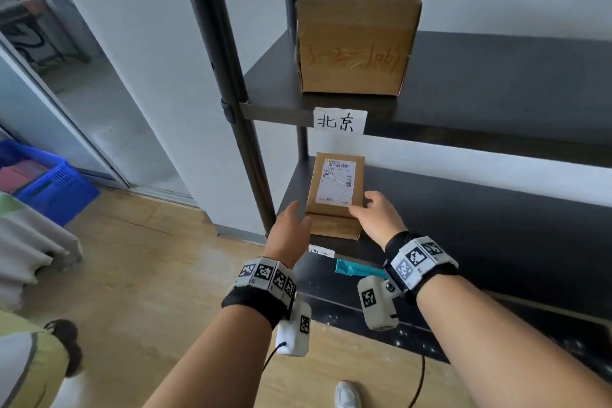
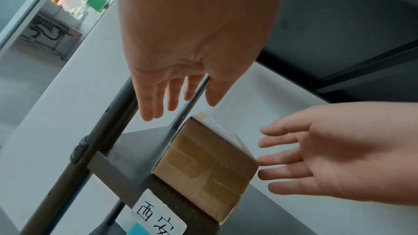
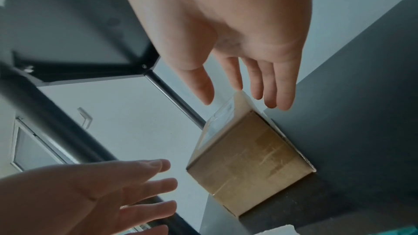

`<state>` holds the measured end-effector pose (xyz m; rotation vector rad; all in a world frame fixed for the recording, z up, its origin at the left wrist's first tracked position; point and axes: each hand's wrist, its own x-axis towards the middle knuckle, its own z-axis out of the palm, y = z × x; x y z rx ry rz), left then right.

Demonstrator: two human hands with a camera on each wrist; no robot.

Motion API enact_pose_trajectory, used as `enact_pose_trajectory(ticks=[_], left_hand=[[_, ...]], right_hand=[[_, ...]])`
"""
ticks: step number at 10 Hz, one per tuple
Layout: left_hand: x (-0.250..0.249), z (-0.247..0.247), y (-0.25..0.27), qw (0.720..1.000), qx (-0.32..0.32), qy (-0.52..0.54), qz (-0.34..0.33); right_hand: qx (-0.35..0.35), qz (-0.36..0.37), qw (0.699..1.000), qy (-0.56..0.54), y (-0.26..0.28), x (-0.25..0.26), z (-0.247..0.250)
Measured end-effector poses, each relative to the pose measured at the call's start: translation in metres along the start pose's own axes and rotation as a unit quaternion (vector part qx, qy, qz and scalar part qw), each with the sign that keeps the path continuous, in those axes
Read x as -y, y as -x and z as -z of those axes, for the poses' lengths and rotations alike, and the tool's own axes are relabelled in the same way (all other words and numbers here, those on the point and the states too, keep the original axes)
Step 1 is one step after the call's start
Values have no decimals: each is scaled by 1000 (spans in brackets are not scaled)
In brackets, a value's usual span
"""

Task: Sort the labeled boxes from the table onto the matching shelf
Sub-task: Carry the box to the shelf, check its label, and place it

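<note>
A small cardboard box (image 1: 335, 195) with a white shipping label (image 1: 336, 183) on its top face sits on the middle shelf (image 1: 496, 219) of a dark metal rack, near the shelf's front left corner, close to the front upright post (image 1: 231, 93). A paper tag reading 西安 (image 2: 158, 216) is fixed to this shelf's front edge, just below the box; a teal strip (image 1: 359, 270) lies beneath the tag.

The left hand (image 1: 291, 228) is beside the box's left face, fingers (image 2: 156, 101) straight and slightly spread; the left wrist view shows a gap between them and the box. The right hand (image 1: 377, 215) is at the box's right front corner, fingers (image 3: 269, 87) straight and loosely spread. From the head view they appear to touch the top corner; the wrist views suggest they stand just clear. Contact cannot be confirmed. Neither hand grips anything.

On the shelf above (image 1: 496, 76) stands a larger cardboard box (image 1: 356, 43) with orange handwriting on its front. That shelf's edge carries a tag reading 北京 (image 1: 339, 121).

A blue plastic crate (image 1: 56, 185) stands on the wooden floor (image 1: 149, 275) to the left.
</note>
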<state>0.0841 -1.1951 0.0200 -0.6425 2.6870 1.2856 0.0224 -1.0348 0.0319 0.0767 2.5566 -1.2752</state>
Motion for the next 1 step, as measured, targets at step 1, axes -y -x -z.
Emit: enact_pose_trajectory(ticks=[1], left_hand=[[3, 11, 25, 1000, 5, 2, -22]], right_hand=[[-23, 3, 1000, 7, 33, 4, 0]])
